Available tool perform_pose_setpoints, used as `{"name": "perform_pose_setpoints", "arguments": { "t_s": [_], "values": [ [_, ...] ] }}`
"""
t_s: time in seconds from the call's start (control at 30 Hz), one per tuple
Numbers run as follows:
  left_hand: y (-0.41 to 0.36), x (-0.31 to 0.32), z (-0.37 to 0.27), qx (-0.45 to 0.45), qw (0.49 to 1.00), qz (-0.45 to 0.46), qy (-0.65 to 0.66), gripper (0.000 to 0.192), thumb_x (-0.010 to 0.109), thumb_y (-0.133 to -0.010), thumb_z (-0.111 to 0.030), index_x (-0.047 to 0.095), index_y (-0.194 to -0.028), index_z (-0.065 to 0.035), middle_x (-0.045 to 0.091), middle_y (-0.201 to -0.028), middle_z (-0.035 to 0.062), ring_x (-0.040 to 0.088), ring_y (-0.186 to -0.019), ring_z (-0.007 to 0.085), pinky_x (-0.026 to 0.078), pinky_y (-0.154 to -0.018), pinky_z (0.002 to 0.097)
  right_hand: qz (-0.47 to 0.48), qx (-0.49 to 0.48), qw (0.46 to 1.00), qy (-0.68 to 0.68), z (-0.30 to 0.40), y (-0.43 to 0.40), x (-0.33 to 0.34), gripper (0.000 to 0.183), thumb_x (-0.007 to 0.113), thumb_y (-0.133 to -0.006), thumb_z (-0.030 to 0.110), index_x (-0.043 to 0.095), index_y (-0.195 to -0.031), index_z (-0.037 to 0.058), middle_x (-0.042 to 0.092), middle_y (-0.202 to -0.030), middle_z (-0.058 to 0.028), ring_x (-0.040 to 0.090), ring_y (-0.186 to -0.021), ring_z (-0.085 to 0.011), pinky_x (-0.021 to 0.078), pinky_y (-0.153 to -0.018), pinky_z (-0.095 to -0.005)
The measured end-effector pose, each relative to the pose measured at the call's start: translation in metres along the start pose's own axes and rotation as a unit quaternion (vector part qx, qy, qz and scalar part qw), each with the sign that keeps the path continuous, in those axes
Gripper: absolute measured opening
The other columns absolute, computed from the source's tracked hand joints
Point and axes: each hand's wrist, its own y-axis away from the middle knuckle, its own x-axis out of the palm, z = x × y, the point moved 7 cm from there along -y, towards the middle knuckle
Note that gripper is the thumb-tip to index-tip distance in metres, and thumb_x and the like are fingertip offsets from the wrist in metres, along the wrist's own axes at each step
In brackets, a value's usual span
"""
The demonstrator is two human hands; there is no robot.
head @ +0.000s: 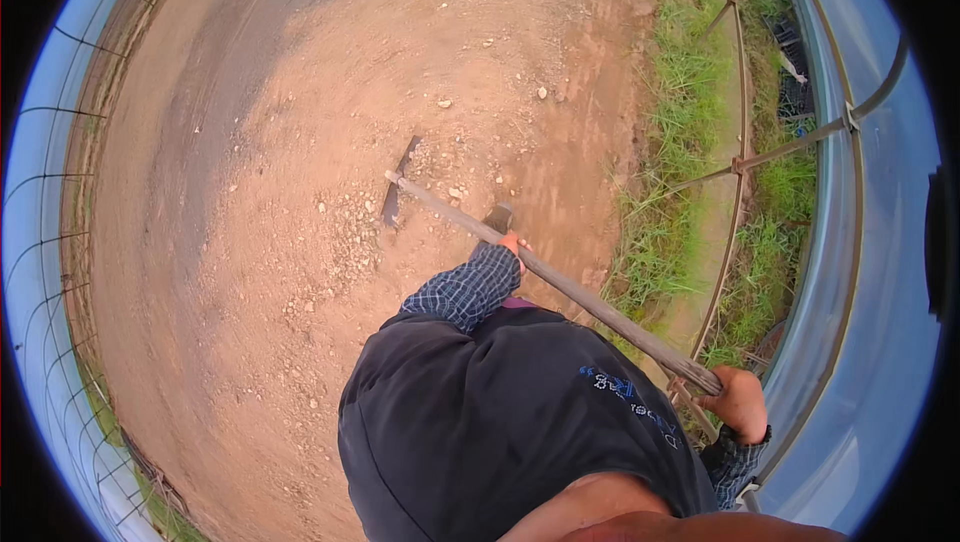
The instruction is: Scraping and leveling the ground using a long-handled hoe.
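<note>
A long-handled tool, apparently a wide hoe, slants across the ground in front of me. Its wooden handle runs from near my right side down to a narrow dark blade set crosswise at the far end. My left hand is wrapped around the middle of the shaft, its sleeve checked blue. At the upper end, beside my hip, my right hand grips the butt of the handle. The blade rests on or just over loose pebbles and soil; its contact with the ground cannot be made out.
Bare brown dirt with scattered stones spreads ahead and left. Green grass grows along the right, beside metal frame pipes and plastic sheeting. My shoe stands beneath the shaft. Another ribbed sheet wall curves along the left.
</note>
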Motion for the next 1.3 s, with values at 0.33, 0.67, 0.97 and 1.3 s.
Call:
{"name": "perform_pose_setpoints", "arguments": {
  "t_s": [0.33,0.67,0.97,1.3],
  "values": [
    [0.029,-0.003,0.046,-0.024,0.999,0.020,-0.013,0.010,0.051,-0.084,-0.006,0.041,-0.087,-0.0052,0.045,-0.066,0.0077,0.044,-0.056,0.0201,0.045,-0.054,0.0339,-0.003,0.084,0.990,-0.114,-0.055,0.069,0.047,0.030,0.077,-0.052,0.015,0.060,-0.074,0.0016,0.054,-0.063,-0.0175,0.053,-0.059,-0.0332,0.0413,-0.057,-0.0386],
    [0.043,0.040,-0.092,0.075,0.989,0.055,-0.113,0.018,0.057,-0.083,-0.013,0.043,-0.087,-0.0021,0.045,-0.071,0.0092,0.049,-0.060,0.0210,0.048,-0.055,0.0337,-0.024,-0.069,0.992,-0.098,0.058,-0.072,0.102,0.036,0.070,-0.066,0.031,0.060,-0.082,0.0018,0.060,-0.077,-0.0209,0.057,-0.076,-0.0374,0.0450,-0.067,-0.0432],
    [-0.057,0.009,-0.022,0.003,0.953,0.075,-0.294,0.012,0.052,-0.082,-0.010,0.043,-0.090,-0.0070,0.047,-0.069,0.0076,0.049,-0.056,0.0206,0.047,-0.051,0.0335,-0.010,-0.006,0.992,-0.127,-0.016,0.030,0.086,0.032,0.075,-0.063,0.023,0.058,-0.081,0.0019,0.059,-0.076,-0.0190,0.056,-0.074,-0.0371,0.0426,-0.065,-0.0420],
    [-0.050,-0.016,0.129,-0.123,0.931,0.006,-0.345,0.005,0.050,-0.079,-0.005,0.045,-0.078,-0.0042,0.048,-0.068,0.0085,0.049,-0.059,0.0210,0.048,-0.054,0.0360,0.018,0.192,0.943,-0.271,-0.092,0.135,0.119,0.032,0.079,-0.054,0.014,0.062,-0.078,0.0000,0.053,-0.063,-0.0135,0.051,-0.058,-0.0227,0.0402,-0.058,-0.0342]
  ]
}}
